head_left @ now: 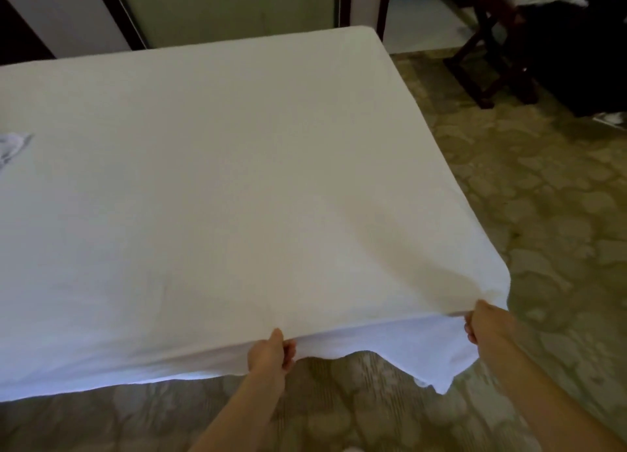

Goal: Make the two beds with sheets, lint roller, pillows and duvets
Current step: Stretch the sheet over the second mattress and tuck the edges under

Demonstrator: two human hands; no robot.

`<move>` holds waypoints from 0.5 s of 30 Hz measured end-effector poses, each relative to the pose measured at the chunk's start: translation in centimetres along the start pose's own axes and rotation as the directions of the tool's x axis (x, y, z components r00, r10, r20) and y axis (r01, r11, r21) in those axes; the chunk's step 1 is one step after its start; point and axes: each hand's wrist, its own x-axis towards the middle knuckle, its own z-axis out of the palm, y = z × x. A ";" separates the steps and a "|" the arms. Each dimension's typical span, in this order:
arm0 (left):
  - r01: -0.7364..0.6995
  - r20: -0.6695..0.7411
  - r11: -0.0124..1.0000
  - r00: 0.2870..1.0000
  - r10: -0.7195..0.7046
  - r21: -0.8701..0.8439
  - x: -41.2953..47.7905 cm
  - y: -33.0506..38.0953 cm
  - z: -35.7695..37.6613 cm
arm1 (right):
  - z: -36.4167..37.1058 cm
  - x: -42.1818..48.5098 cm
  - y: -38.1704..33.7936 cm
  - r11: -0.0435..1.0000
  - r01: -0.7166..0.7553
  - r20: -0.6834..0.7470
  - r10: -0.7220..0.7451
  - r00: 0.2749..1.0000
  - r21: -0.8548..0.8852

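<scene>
White sheet (210,166) lies spread flat over the bed, near edge hanging loose above the patterned carpet (549,214); left hand (269,351) pinches that edge, right hand (483,322) grips it at the near corner, both fists closed on cloth

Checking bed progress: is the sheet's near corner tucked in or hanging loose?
Hanging loose: the sheet corner drapes untucked over the carpet, left hand and right hand gripping its edge.
</scene>
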 end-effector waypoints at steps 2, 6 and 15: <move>-0.040 0.011 0.999 0.999 0.039 0.036 -0.6 -0.7 -0.3 | -0.5 0.3 0.0 0.999 0.042 -0.001 -0.042 0.999 -0.004; -0.056 0.019 0.998 0.998 0.055 0.027 -1.1 -1.1 -0.1 | -1.1 1.3 0.6 0.997 0.053 -0.014 -0.053 0.998 -0.053; -0.140 -0.241 0.892 0.934 0.263 0.429 1.3 -4.0 -0.2 | 0.3 4.0 2.1 0.974 -0.126 -0.081 0.113 0.990 -0.189</move>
